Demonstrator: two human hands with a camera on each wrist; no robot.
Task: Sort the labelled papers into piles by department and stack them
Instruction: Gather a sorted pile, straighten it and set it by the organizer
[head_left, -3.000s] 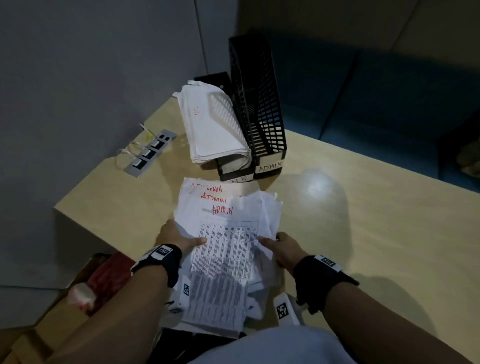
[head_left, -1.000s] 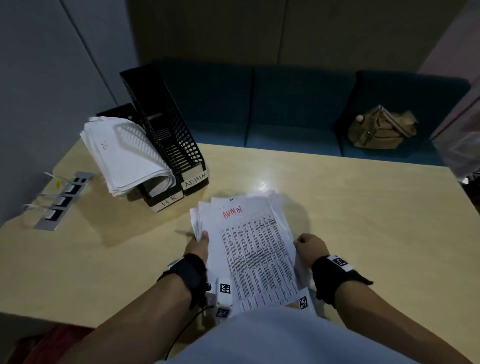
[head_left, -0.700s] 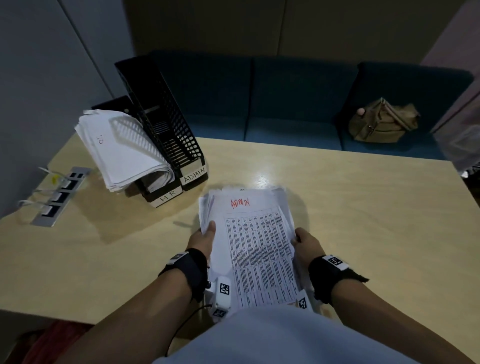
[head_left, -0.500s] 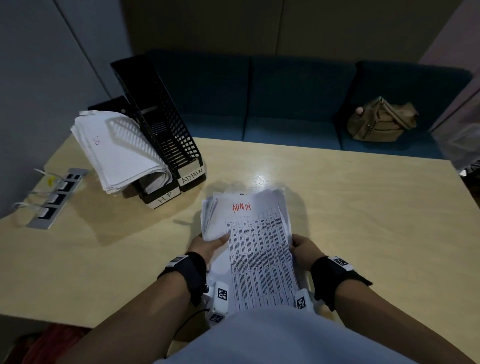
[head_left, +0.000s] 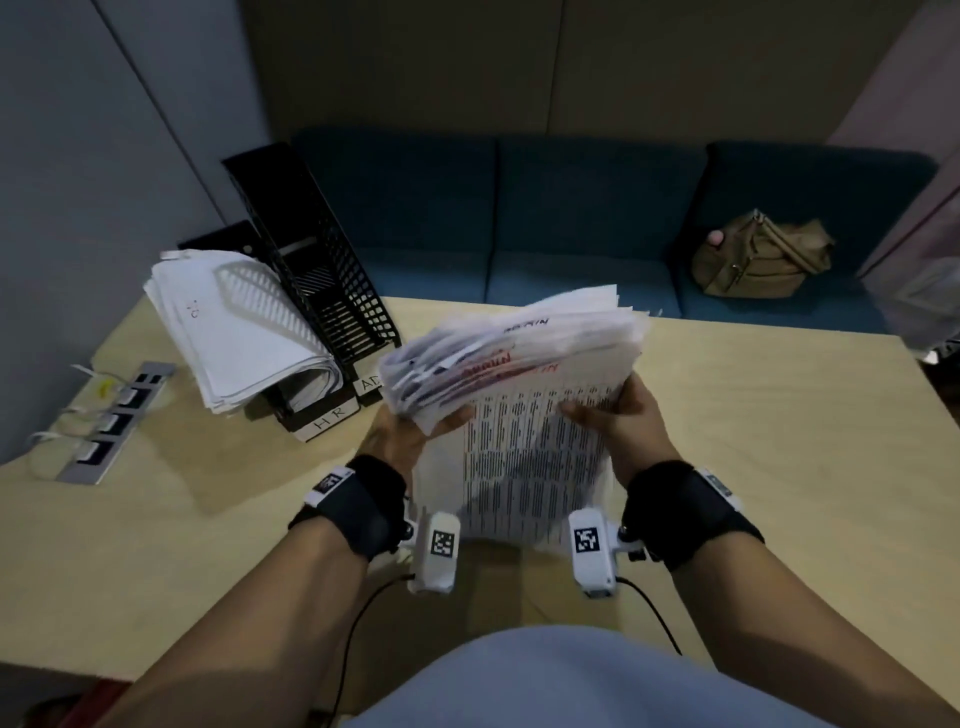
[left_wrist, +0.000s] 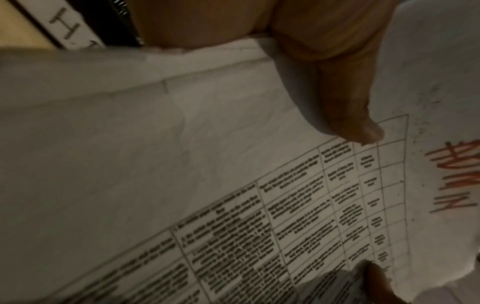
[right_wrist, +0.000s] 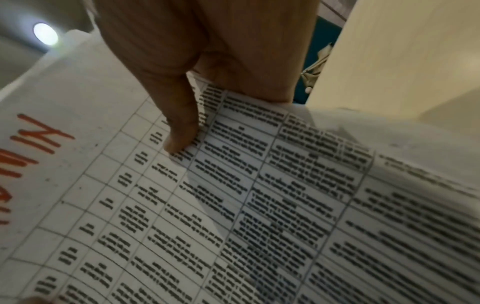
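Observation:
A thick stack of ADMIN papers (head_left: 524, 374), printed with tables and marked ADMIN in red, is lifted off the table and tilted, its top edge fanned. My left hand (head_left: 410, 434) grips its left edge, thumb on the top sheet (left_wrist: 259, 205). My right hand (head_left: 618, 415) grips the right edge, thumb pressed on the print (right_wrist: 233, 205). Two black mesh file holders stand at the back left, one labelled HR (head_left: 327, 423), the other ADMIN (head_left: 311, 270). A pile of white papers (head_left: 234, 322) droops out of the HR holder. The ADMIN holder looks empty.
The wooden table (head_left: 753, 467) spreads to the right. A grey socket strip (head_left: 114, 421) with cables sits in the table at the left edge. Behind the table runs a blue sofa (head_left: 571, 218) with a tan bag (head_left: 763, 257) on it.
The ADMIN stack lay flat on the table under both hands; now both hands have raised it and tipped its top edge up and away.

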